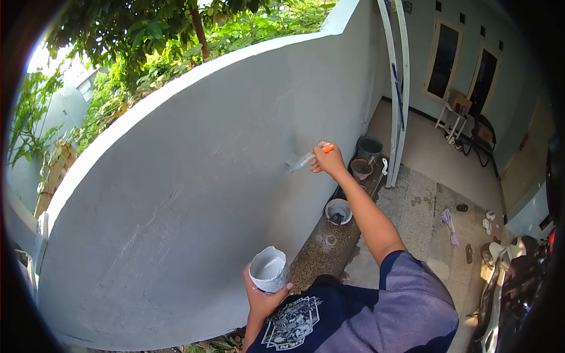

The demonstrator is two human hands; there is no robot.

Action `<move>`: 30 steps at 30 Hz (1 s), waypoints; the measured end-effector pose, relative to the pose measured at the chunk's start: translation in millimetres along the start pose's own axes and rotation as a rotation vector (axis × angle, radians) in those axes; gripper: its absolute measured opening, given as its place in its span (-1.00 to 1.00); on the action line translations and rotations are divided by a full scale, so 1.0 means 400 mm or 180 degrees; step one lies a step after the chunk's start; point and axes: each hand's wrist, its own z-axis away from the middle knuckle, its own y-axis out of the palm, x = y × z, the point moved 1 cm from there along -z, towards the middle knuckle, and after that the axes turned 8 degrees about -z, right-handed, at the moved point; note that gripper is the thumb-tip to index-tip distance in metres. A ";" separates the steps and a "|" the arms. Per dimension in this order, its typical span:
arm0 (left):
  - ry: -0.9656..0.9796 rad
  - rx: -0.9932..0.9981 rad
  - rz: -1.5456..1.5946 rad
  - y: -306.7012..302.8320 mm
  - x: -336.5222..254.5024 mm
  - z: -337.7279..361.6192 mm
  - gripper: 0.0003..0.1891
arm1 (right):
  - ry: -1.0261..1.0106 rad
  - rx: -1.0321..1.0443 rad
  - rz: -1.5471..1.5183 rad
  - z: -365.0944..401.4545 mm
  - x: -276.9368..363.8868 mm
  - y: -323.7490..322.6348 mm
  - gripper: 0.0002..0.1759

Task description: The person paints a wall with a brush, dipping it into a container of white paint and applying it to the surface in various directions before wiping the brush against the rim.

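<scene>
My right hand [327, 157] is closed round the orange-tipped handle of a paintbrush [305, 160]. The bristles are right at the grey wall [206, 170], where the surface looks darker and patchy. Lower down, my left hand [265, 301] wraps round a paint-smeared cup [269, 270] with a ragged rim, held upright close to my chest. White paint coats the inside of the cup.
Along the wall's foot stand a dark bucket [369, 147], a brownish pot [361, 168] and a white pail [338, 210]. Curved metal posts [400, 94] rise beyond them. A motorcycle [500, 288] is parked at the right; slippers and a cloth [449, 226] lie on the paving.
</scene>
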 end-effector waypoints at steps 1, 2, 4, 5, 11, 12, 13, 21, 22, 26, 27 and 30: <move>0.0055 0.0037 0.0013 0.006 -0.010 0.000 0.06 | 0.0205 0.0093 0.0378 -0.006 0.015 -0.002 -0.81; 0.0072 0.0042 0.0010 0.006 -0.012 0.001 0.06 | 0.0189 0.0088 0.0371 -0.023 0.037 0.002 -0.81; 0.0151 0.0189 0.0017 0.012 -0.019 0.010 0.07 | -0.0060 0.0145 -0.0186 -0.060 0.143 0.034 -0.79; 0.0152 0.0185 0.0012 0.016 -0.024 0.015 0.07 | -0.0322 0.0067 -0.0344 -0.076 0.219 0.053 -0.78; 0.0092 -0.0009 -0.0007 0.021 -0.041 0.045 0.06 | -0.1661 -0.0023 -0.1885 -0.116 0.533 0.090 -0.79; 0.0070 -0.0099 -0.0094 0.018 -0.044 0.053 0.06 | -0.1649 -0.0010 -0.1888 -0.115 0.530 0.088 -0.79; 0.0053 -0.0192 -0.0182 0.016 -0.047 0.060 0.05 | -0.1789 -0.0062 -0.2062 -0.113 0.525 0.086 -0.79; -0.0208 -0.0466 -0.0017 -0.004 -0.058 0.099 0.03 | -0.1125 -0.0395 -0.1626 -0.049 0.186 0.086 -0.81; -0.0229 -0.0496 0.0034 -0.005 -0.059 0.102 0.03 | -0.1035 -0.0414 -0.1538 -0.034 0.126 0.074 -0.82; -0.0243 -0.0491 0.0051 -0.014 -0.049 0.103 0.02 | -0.0731 -0.0433 -0.1343 0.015 -0.097 0.025 -0.86; -0.0278 -0.0418 0.0030 -0.012 -0.055 0.101 0.03 | -0.0575 -0.0408 -0.1111 0.028 -0.142 0.013 -0.85; -0.0280 -0.0283 -0.0073 -0.017 -0.041 0.110 0.04 | -0.0020 -0.0277 -0.0190 0.043 -0.270 -0.023 -0.82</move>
